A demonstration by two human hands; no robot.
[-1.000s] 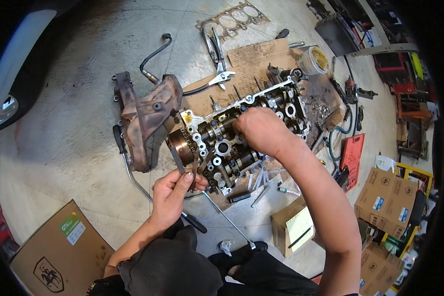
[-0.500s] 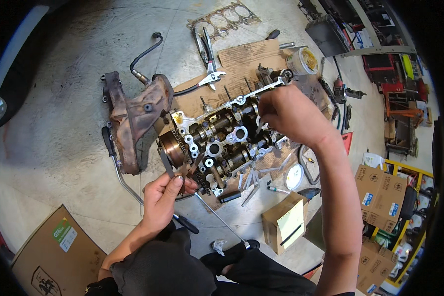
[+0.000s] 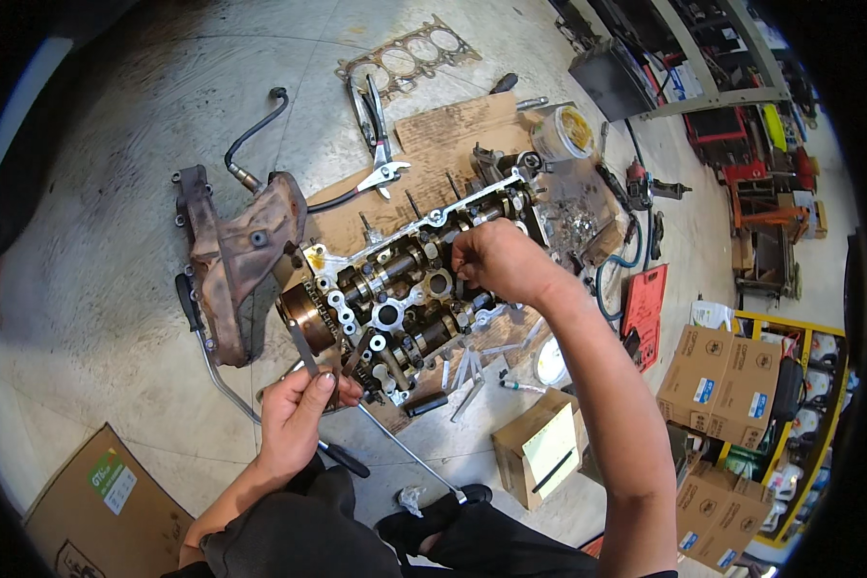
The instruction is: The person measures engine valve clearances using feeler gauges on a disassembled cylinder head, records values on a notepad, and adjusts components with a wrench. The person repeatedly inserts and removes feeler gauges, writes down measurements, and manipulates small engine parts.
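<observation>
A cylinder head (image 3: 385, 315) with camshafts and a bronze-coloured cam gear (image 3: 308, 313) lies on stained cardboard in front of me. In my left hand (image 3: 292, 416), closed near the gear end, is a feeler gauge set (image 3: 303, 347) with several dark blades fanned out. My right hand (image 3: 511, 265) reaches over the middle of the head, fingertips pinched down between the camshafts. What those fingers grip is hidden. Loose thin metal strips (image 3: 467, 371) lie on the cardboard along the head's near side, close to a short black cylinder (image 3: 427, 405).
A rusty exhaust manifold (image 3: 231, 260) lies to the left, pliers (image 3: 380, 173) and a head gasket (image 3: 409, 58) beyond. A tub (image 3: 561, 133) stands at the far right corner. A long-handled tool (image 3: 409, 451) and a small carton with paper (image 3: 535, 448) are near my feet.
My right hand has moved left and nearer along the cylinder head, its fingers now lower between the camshafts. My left hand still holds the feeler gauge set. The whole view has shifted slightly.
</observation>
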